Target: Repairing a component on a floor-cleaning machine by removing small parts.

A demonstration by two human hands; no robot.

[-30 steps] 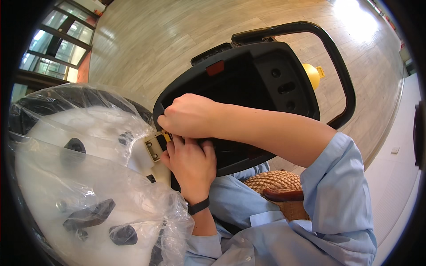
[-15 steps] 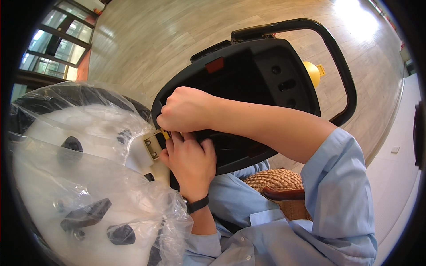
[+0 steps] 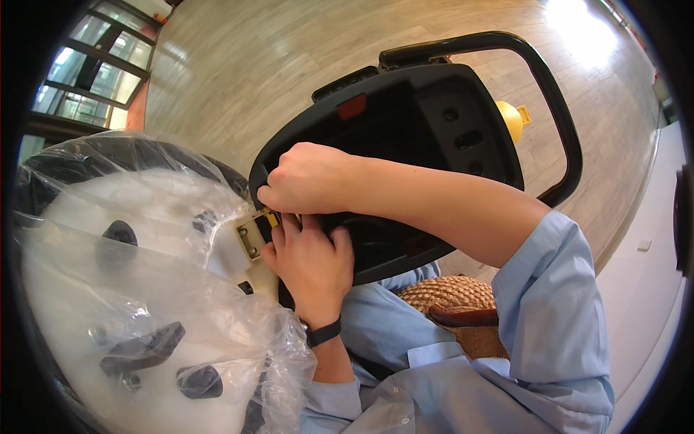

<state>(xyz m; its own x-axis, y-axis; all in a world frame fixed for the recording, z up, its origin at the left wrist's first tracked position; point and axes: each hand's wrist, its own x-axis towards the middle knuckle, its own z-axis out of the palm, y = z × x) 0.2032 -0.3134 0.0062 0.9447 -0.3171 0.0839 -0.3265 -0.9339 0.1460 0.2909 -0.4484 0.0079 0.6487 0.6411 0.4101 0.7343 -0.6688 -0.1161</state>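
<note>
My right hand (image 3: 307, 179) is closed at the left edge of a black plastic housing (image 3: 394, 130) with a red patch, a row of recesses and a black tubular handle (image 3: 562, 123). Whatever its fingertips hold is hidden. Just below, my left hand (image 3: 309, 262), black band on the wrist, has bent fingers apart against the housing, beside a cream bracket (image 3: 251, 239) and small yellow piece (image 3: 272, 218); its fingertips are partly covered. To the left lies a large white padded part (image 3: 79, 275) with black fittings, wrapped in clear plastic.
A yellow rounded part (image 3: 510, 121) shows behind the housing. A woven seat (image 3: 441, 291) with a brown wooden rail is beside my legs. Wood-look floor (image 3: 289, 43) surrounds the work, with dark-framed glass (image 3: 101, 65) at upper left and a white wall (image 3: 643, 202) at right.
Over the last second my right hand has risen slightly along the housing's edge. My left hand stays almost in place, with slight finger movement. The housing has shifted only a little.
</note>
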